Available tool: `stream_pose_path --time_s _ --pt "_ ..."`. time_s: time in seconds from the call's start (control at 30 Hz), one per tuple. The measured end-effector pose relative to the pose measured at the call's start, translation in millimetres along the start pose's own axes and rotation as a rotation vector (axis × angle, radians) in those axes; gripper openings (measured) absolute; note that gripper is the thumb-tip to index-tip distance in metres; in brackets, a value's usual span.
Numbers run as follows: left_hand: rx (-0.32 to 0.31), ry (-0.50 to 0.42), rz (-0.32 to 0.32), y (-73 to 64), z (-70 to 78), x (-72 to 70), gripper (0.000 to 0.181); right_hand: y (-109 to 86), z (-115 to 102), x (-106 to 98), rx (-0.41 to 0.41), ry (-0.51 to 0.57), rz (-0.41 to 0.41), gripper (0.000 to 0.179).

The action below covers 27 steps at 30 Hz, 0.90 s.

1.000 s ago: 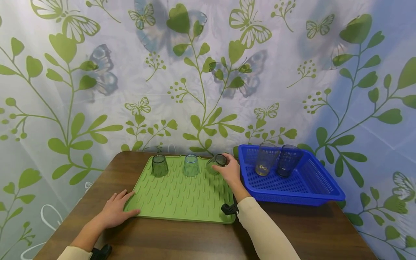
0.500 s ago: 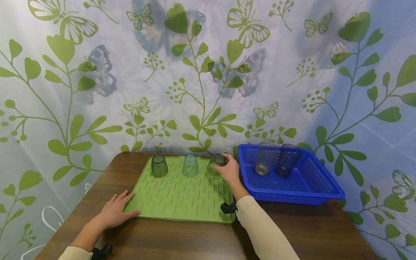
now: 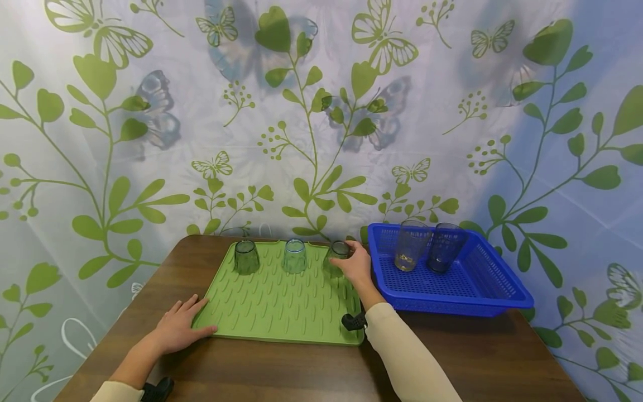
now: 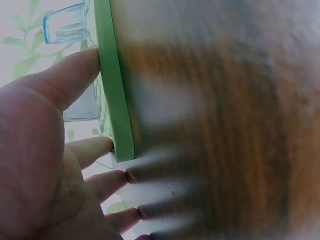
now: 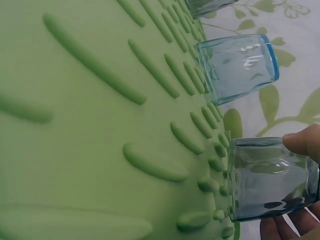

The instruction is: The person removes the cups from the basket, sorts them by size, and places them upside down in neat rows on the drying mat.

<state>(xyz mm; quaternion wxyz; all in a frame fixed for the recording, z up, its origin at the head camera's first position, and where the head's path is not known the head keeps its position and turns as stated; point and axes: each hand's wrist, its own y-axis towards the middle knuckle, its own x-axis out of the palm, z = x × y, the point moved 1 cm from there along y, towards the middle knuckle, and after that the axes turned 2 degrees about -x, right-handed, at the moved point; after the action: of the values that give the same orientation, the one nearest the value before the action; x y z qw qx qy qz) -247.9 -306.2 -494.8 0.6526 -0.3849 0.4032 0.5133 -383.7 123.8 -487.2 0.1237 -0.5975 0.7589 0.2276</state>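
My right hand (image 3: 355, 263) grips a smoky grey glass (image 5: 272, 180) between thumb and fingers. That glass is upside down, its rim right at the green drying mat (image 3: 281, 312), near the mat's back right corner. To its left on the mat, a pale blue glass (image 3: 294, 257) and a dark grey glass (image 3: 246, 258) stand inverted in the same row. At the mat's front left corner my left hand (image 3: 176, 326) lies with fingers spread. Its thumb (image 4: 75, 75) and index finger touch the mat's edge, and the other fingertips rest on the wooden table (image 3: 261, 371).
Right of the mat stands a blue plastic basket (image 3: 452, 304), close to my right forearm. Inside it, a tall clear glass (image 3: 411, 248) and a tall dark glass (image 3: 444, 250) stand upright side by side. A patterned curtain (image 3: 321, 111) hangs behind the table.
The smoky glass in my right hand has straightened from a tilt to upside-down upright and shifted slightly right and toward me. My left hand has stayed put.
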Motion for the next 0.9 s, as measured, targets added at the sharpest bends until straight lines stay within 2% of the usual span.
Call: stream_pose_path --time_s 0.9 --pt "-0.01 0.001 0.006 0.1 0.4 -1.2 0.093 0.8 9.7 6.7 0.0 0.001 -0.019 0.072"
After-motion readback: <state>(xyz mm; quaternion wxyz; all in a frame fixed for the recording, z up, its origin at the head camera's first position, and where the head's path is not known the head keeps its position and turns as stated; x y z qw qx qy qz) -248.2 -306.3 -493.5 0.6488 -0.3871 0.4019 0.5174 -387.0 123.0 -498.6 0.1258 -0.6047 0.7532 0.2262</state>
